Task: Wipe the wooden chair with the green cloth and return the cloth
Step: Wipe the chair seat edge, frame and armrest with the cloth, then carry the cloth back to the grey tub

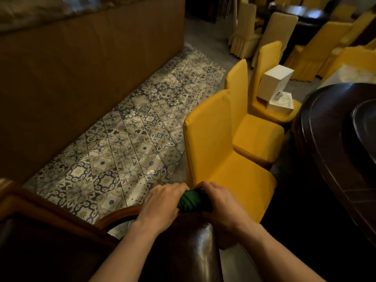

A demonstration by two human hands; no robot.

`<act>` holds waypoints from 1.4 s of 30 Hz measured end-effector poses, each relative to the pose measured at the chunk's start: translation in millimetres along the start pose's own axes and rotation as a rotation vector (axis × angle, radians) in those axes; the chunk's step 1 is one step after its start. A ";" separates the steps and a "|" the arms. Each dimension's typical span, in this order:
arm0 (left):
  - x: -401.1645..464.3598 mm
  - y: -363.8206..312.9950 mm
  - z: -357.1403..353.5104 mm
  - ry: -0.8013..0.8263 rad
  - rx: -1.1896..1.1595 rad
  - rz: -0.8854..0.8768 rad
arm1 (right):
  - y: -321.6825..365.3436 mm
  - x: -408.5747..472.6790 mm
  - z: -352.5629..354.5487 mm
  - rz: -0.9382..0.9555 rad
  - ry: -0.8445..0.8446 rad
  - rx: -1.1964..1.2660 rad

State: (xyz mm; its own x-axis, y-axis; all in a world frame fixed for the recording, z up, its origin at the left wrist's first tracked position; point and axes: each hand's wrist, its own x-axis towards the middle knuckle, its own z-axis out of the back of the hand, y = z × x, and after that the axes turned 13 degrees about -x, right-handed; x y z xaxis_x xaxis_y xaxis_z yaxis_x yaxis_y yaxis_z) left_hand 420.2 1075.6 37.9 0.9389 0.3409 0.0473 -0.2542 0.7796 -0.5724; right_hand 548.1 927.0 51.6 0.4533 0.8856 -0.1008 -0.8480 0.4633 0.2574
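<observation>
The green cloth (193,201) is bunched between both hands at the lower centre. My left hand (161,204) grips its left end and my right hand (220,204) grips its right end. Both hands hover over the top of the wooden chair (120,216), whose curved brown frame and dark leather back (195,247) fill the bottom of the view. Much of the cloth is hidden under my fingers.
Yellow covered chairs (219,151) stand in a row just beyond my hands, beside a dark round table (329,139) at right. A white box (274,82) sits on the third chair. Patterned tile floor (126,143) and a brown wall panel lie to the left.
</observation>
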 end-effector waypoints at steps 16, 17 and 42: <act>-34.2 -110.0 140.0 -0.284 0.227 0.002 | 62.2 -37.8 156.6 0.133 -0.304 -0.204; -37.7 -117.3 142.9 -0.295 0.234 0.010 | 62.9 -40.7 161.4 0.153 -0.318 -0.200; -377.8 -312.5 212.7 -0.758 0.671 0.851 | 278.1 -206.3 236.2 1.184 -0.277 -0.005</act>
State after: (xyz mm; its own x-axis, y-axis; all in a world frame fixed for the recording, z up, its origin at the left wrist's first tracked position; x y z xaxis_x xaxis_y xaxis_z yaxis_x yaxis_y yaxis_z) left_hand 95.6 815.0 373.0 0.1244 0.8865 0.4456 -0.9666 0.2097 -0.1474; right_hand 283.7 865.8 370.9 -0.5597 0.7243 0.4026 -0.7776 -0.6271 0.0470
